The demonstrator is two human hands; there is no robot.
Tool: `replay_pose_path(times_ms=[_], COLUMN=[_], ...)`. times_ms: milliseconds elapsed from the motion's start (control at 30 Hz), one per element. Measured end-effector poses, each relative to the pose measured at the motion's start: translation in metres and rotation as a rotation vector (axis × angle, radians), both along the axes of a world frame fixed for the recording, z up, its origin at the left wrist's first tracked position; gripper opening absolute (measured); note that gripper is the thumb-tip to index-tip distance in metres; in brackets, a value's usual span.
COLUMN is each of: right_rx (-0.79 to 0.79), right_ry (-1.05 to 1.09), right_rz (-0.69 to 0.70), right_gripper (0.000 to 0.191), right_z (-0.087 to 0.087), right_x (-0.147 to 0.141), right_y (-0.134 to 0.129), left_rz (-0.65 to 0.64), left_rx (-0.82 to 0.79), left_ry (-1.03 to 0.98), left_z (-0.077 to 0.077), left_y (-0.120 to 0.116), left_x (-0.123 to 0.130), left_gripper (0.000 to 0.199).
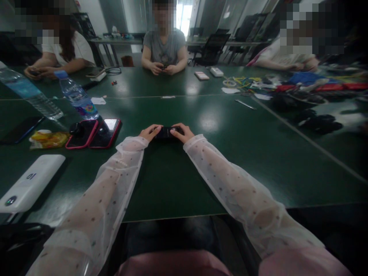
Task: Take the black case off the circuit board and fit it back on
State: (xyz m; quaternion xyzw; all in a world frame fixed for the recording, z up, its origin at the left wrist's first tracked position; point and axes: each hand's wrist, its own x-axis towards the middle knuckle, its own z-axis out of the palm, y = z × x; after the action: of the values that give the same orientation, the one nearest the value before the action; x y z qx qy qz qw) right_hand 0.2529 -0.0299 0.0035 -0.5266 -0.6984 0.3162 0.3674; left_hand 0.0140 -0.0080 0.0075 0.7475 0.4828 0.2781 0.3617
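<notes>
A small black device (166, 132), its details too dark to make out, is held level just over the green table (172, 180) in the middle of the view. My left hand (151, 132) grips its left end, thumb on top. Around its right end my right hand (183, 133) is closed, the thumb again on the upper face. Sheer white dotted sleeves cover both my arms. Left of my left hand lie two phones in red-pink cases (105, 133) (82, 134), a black object resting on one.
At left are two water bottles (76, 96) (31, 92), a yellow packet (48, 139), a dark phone (21, 129) and a white power bank (32, 183). A pen-like object (245, 104) and piled cables (244, 82) lie at right. Three people sit around the table.
</notes>
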Motion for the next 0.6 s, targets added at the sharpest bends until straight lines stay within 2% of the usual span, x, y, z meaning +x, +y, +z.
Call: replay_pose_path(times_ms=[200, 400, 600], right_rx=[0.012, 0.074, 0.174], right_ry=[-0.019, 0.051, -0.013], right_rz=[0.005, 0.062, 0.190], right_gripper=[0.044, 0.048, 0.075], right_z=[0.0002, 0.0029, 0.0089], right_x=[-0.0004, 0.0028, 0.0059], right_y=[0.0016, -0.0025, -0.0033], left_rz=[-0.011, -0.077, -0.087], left_rx=[0.032, 0.056, 0.087], left_ry=[-0.037, -0.020, -0.002], left_z=[-0.0029, -0.0057, 0.0001], left_y=[-0.0035, -0.0008, -0.0060], left_x=[-0.0012, -0.0048, -0.0043], left_gripper=[0.077, 0.080, 0.081])
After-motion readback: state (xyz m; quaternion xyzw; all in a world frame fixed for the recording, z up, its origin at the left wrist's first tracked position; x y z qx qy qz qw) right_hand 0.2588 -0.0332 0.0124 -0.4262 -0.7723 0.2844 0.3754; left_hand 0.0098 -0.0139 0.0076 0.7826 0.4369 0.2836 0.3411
